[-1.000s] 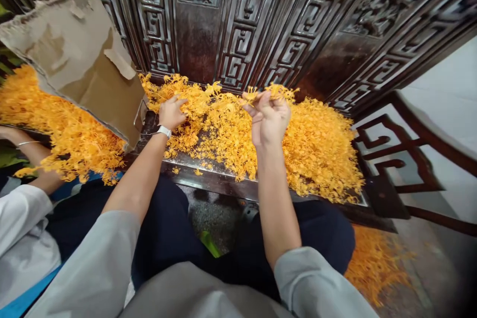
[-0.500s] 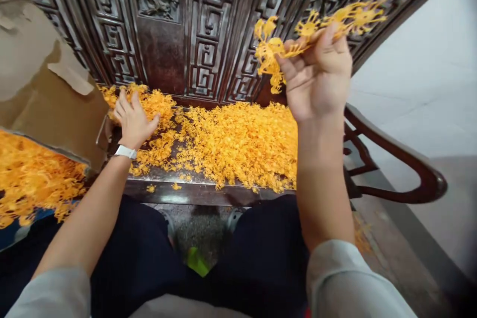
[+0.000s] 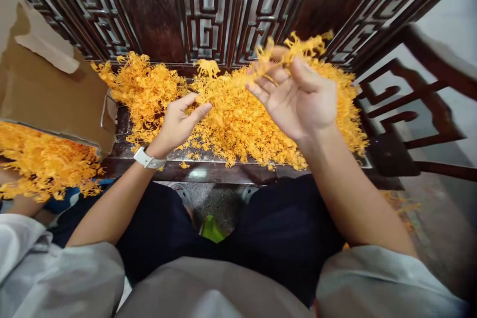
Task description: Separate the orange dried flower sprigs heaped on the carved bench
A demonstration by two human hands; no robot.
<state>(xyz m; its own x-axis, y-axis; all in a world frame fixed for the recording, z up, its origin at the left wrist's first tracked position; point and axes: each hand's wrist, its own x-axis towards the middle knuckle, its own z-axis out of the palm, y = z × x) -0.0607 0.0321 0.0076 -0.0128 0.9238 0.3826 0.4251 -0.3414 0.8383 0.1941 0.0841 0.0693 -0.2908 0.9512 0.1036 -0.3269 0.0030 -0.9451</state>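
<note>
In the head view my right hand [image 3: 298, 92] is raised over the bench, its fingers closed round a blurred strand of yellow-orange spidery plastic pieces [image 3: 307, 45]. The strand slants down leftward towards my left hand [image 3: 182, 121], which wears a white wristband. Thumb and forefinger of that hand are curled at the strand's lower end; the exact contact blends into the pile behind. Below both hands spreads a wide heap of the same small pieces [image 3: 246, 129]. A second, looser clump [image 3: 149, 89] lies left of my left hand.
A torn cardboard box [image 3: 55, 94] stands at left, with more orange pieces [image 3: 52, 159] before it. Another person's sleeve [image 3: 22, 238] and arm are at lower left. Carved dark wood [image 3: 156, 10] backs the bench; an openwork armrest [image 3: 413, 99] bounds the right.
My left hand has left the left clump and moved right, with its fingers drawn in. My right hand has come lower and inward with the strand. The view has tilted down.
</note>
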